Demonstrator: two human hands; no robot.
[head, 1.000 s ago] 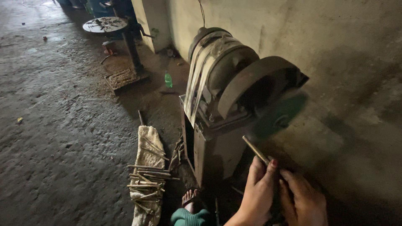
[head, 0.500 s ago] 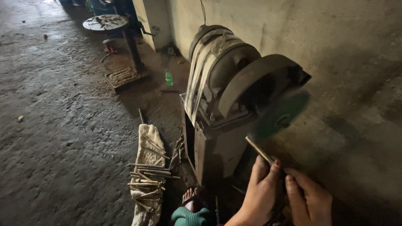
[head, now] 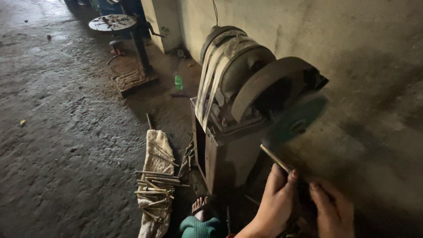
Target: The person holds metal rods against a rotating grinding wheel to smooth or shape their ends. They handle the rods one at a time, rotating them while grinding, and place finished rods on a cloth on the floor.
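My left hand (head: pixel 275 207) grips a thin metal rod (head: pixel 275 158) that points up and left toward the blurred greenish grinding wheel (head: pixel 295 121). The rod's far tip lies just below the wheel's lower left edge. My right hand (head: pixel 332 211) is beside the left one at the rod's near end; I cannot tell whether it touches the rod. The wheel sits on a grey metal grinder (head: pixel 238 114) with a belt guard on top, standing against the wall.
Several metal rods (head: pixel 157 187) lie piled on a dirty white cloth (head: pixel 156 154) on the concrete floor, left of the grinder. My bare foot (head: pixel 200 207) shows near the machine base. A green bottle (head: pixel 178 82) and a round pedestal stand (head: pixel 116 24) are farther back.
The rod and both hands have shifted slightly right and down; the view has moved a little with them.
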